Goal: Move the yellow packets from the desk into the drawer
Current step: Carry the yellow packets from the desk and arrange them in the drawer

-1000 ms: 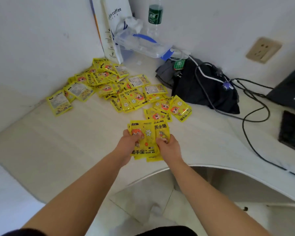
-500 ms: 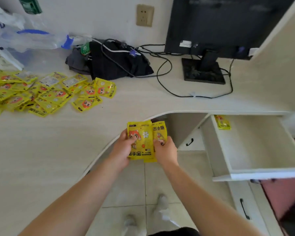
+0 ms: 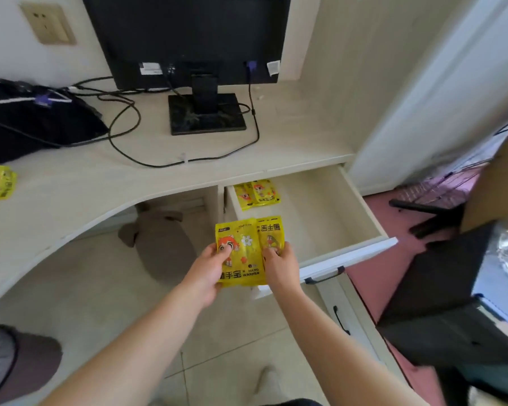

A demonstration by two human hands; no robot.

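Left hand [image 3: 208, 266] and right hand [image 3: 282, 260], thumbs on top, pinch a stack of yellow packets [image 3: 245, 253] over the open drawer's [image 3: 320, 212] 7 o'clock corner; I see loose packets [image 3: 257, 194] lying inside at its 11 o'clock.

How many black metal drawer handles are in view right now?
2. One black bar handle is on the pulled-out white drawer's front; the other handle is on the closed pale drawer front just below. Any lower ones may be hidden.

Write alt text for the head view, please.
The left hand and right hand hold a stack of packets at the open drawer, where other packets lie at the back. A monitor stands on the desk.
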